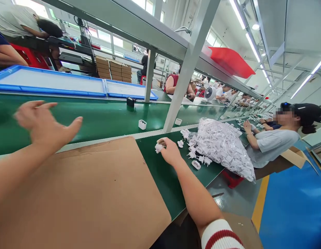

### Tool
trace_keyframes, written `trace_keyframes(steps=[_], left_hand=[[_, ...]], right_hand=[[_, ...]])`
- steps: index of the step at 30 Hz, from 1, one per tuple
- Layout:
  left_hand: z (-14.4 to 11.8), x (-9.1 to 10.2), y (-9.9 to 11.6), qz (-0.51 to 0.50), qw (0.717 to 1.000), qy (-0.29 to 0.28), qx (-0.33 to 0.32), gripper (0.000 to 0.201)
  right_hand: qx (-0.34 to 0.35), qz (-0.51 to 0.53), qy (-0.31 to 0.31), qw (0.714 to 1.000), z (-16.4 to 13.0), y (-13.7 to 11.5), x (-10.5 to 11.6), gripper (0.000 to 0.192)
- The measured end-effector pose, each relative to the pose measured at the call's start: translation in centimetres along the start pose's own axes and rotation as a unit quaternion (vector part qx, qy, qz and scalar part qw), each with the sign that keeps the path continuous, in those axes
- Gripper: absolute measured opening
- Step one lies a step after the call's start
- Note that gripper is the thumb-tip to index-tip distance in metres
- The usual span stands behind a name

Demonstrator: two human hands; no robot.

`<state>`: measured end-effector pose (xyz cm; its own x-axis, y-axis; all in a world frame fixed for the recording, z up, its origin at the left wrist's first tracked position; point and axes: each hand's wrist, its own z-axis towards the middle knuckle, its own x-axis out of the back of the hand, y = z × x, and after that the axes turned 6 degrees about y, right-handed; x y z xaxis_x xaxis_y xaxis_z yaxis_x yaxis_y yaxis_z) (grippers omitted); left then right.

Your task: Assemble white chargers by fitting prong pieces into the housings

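Over the green belt at the left, my left hand (47,124) is spread, thumb out, with nothing in it. My right hand (168,149) is closed around a small white plastic plug piece (158,148), just above the green table beside the cardboard sheet (93,193). To its right lie several loose white plug pieces (196,164), some with pins showing. A large clear plastic bag (222,148) full of similar white parts rests beyond them. One white housing (142,124) stands on the belt, and another white housing (178,121) sits further right.
A slanting grey metal post (191,65) rises between belt and table. A black block (130,101) stands at the belt's far edge, near blue-framed trays (80,81). A red bin (230,62) hangs on the upper rail. A co-worker (272,138) sits at the right.
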<state>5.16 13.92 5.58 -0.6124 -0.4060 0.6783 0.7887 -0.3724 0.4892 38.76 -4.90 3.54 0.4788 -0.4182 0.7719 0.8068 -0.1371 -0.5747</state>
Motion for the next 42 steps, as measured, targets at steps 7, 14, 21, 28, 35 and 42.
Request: trace_keyframes(steps=[7,14,21,28,35,42], left_hand=[[1.9,-8.5,9.8,-0.093,0.975,-0.201,-0.027,0.076],[1.5,-14.3,13.3,-0.109,0.964,-0.228,0.086,0.078],[-2.5,-9.4,10.9,-0.158,0.961,-0.225,0.012,0.059],[-11.0,-1.3,7.3,-0.213,0.926,-0.311,-0.026,0.063],[-12.5,-0.7,5.1,-0.345,0.858,-0.377,-0.049,0.079],[-12.6,-0.6,4.9,-0.320,0.883,-0.342,0.038,0.089]], right_hand=[[0.038,0.065,-0.084,0.994,-1.1,-0.4,-2.0,0.021],[-0.084,0.301,-0.045,0.949,-0.6,0.1,-2.5,0.027],[-0.227,0.488,-0.080,0.839,-0.3,-0.6,-1.8,0.046],[-0.206,0.462,-0.088,0.858,-1.2,-2.1,-1.7,0.045],[-0.079,0.370,-0.127,0.917,-2.4,-6.7,-1.9,0.044],[0.009,0.282,-0.102,0.954,-2.7,-10.1,-3.5,0.035]])
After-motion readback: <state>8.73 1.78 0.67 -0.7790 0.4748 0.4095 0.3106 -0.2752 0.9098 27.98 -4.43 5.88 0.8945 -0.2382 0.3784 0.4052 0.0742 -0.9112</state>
